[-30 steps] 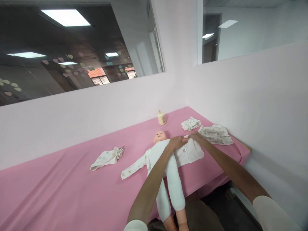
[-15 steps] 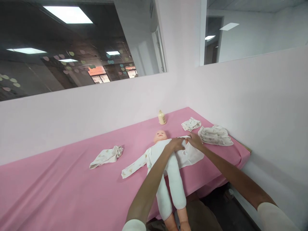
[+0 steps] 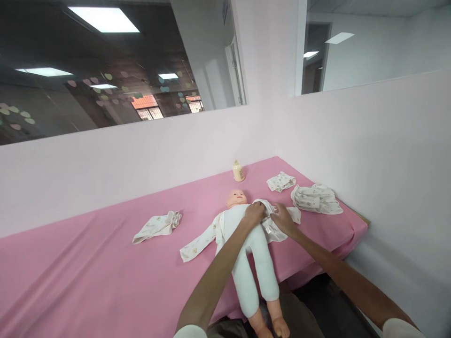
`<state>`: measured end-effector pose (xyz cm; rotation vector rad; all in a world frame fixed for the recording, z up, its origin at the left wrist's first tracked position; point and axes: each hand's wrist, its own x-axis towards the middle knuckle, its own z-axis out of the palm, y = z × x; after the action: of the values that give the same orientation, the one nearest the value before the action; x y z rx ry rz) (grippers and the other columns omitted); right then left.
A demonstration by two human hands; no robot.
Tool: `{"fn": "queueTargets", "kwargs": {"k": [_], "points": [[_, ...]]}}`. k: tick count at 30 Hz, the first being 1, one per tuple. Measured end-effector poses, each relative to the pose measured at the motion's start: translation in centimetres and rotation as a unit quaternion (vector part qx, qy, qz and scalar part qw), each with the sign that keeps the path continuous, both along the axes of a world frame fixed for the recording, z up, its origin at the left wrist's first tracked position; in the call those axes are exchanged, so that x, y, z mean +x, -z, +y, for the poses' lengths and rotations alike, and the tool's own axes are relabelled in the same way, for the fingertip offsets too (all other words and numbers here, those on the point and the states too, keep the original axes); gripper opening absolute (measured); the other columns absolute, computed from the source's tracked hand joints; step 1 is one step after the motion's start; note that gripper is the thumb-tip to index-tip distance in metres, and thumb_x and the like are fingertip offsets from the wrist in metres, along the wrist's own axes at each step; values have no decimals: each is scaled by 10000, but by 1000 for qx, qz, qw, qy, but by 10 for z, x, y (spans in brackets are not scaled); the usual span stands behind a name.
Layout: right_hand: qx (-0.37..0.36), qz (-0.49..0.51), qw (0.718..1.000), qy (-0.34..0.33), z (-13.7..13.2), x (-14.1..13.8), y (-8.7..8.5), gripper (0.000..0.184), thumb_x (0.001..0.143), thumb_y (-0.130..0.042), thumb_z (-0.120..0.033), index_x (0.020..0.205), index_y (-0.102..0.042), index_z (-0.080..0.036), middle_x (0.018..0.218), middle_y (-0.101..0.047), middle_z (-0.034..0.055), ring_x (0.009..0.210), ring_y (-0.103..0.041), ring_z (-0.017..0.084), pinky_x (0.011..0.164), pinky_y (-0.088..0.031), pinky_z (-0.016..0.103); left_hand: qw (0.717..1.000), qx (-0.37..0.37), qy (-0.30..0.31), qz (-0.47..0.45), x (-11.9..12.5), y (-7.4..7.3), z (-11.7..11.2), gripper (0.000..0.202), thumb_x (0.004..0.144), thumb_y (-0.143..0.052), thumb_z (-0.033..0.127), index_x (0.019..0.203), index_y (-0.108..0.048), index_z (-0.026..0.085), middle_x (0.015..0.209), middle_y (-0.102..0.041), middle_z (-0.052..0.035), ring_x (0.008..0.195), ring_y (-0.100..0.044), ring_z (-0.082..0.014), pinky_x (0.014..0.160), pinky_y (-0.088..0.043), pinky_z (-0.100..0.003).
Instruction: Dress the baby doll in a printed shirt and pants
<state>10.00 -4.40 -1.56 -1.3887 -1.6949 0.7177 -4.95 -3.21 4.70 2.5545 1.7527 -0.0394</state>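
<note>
A baby doll (image 3: pixel 243 230) with a white cloth body lies on its back on the pink-covered table, its feet at the near edge. A white printed baby shirt (image 3: pixel 199 245) is partly on it: one sleeve stretches out to the left, and the other side is bunched at the doll's right-hand side in my view. My left hand (image 3: pixel 255 213) is closed on the shirt by the doll's shoulder, fingertips partly hidden. Just beside it, my right hand (image 3: pixel 283 220) has its fingers curled on the bunched cloth. The doll's arm there is hidden by cloth and hands.
A cream-coloured bottle (image 3: pixel 238 172) stands behind the doll's head. Folded printed baby clothes (image 3: pixel 281 181) and a larger printed bundle (image 3: pixel 316 199) lie at the right, near the wall. Another printed garment (image 3: pixel 158 226) is on the left. The pink cover (image 3: pixel 88 263) has creases.
The shirt's right side, spread flat before, is now gathered up, with its sleeve end pointing right. My right hand has come down and nearer the doll; my left has shifted slightly.
</note>
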Motion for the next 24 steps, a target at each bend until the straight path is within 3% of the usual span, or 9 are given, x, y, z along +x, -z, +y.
{"fn": "queueTargets", "kwargs": {"k": [3, 6, 9, 11, 14, 17, 20, 24], "points": [[-55, -20, 998, -13, -16, 23, 10, 494, 785, -542, -351, 1248, -496, -186, 1214, -578, 104, 1116, -553, 262, 929, -428, 381, 991, 104, -45, -66, -26, 8, -34, 355, 941, -456, 337, 1217, -560, 139, 1271, -585, -158, 1204, -530, -290, 1048, -396, -422], [-91, -57, 993, -42, -29, 41, 17, 454, 790, -544, -408, 1188, -537, -190, 1141, -622, 96, 1056, -574, 278, 889, -431, 391, 941, 225, -172, -188, -59, 25, -80, 368, 961, -380, 335, 1219, -533, 123, 1271, -567, -168, 1211, -508, -300, 1044, -392, -453], [-55, -107, 992, -35, -33, 45, 20, 321, 789, -526, -376, 1034, -602, -184, 957, -656, 71, 987, -580, 276, 944, -391, 423, 887, 204, -314, -270, -87, 42, -120, 424, 946, -381, 417, 1222, -511, 123, 1237, -567, -168, 1190, -507, -309, 994, -426, -461], [-31, -95, 995, -26, -34, 42, 20, 279, 786, -522, -361, 984, -616, -188, 906, -650, 58, 982, -580, 269, 979, -368, 431, 867, 143, -363, -309, -97, 51, -136, 434, 941, -364, 438, 1206, -521, 131, 1191, -586, -164, 1140, -539, -303, 948, -453, -446], [-47, 29, 998, -41, -39, 31, 18, 341, 809, -509, -380, 1089, -591, -204, 940, -628, 47, 964, -591, 245, 872, -444, 370, 866, 144, -347, -330, -100, 58, -146, 402, 950, -324, 413, 1148, -555, 151, 1137, -595, -151, 1112, -542, -293, 936, -452, -439], [-60, 121, 988, -75, -50, 20, 16, 406, 829, -512, -410, 1177, -542, -203, 790, -544, -6, 746, -563, 190, 679, -460, 304, 868, 193, -323, -323, -96, 59, -143, 326, 948, -333, 358, 1041, -590, 180, 1089, -604, -136, 1076, -548, -281, 925, -449, -429], [-55, 146, 984, -81, -63, 14, 16, 426, 837, -526, -418, 1192, -519, -182, 723, -461, -37, 643, -495, 151, 625, -445, 285, 877, 109, -310, -351, -98, 57, -137, 287, 934, -337, 262, 912, -612, 181, 1001, -658, -112, 960, -604, -256, 849, -469, -389], [-75, 146, 985, -52, -72, 10, 22, 467, 824, -546, -419, 1223, -502, -179, 807, -556, 2, 695, -554, 174, 631, -472, 308, 884, 41, -322, -337, -105, 58, -129, 237, 917, -389, 227, 939, -613, 151, 1038, -678, -143, 942, -620, -270, 785, -449, -356]]}}
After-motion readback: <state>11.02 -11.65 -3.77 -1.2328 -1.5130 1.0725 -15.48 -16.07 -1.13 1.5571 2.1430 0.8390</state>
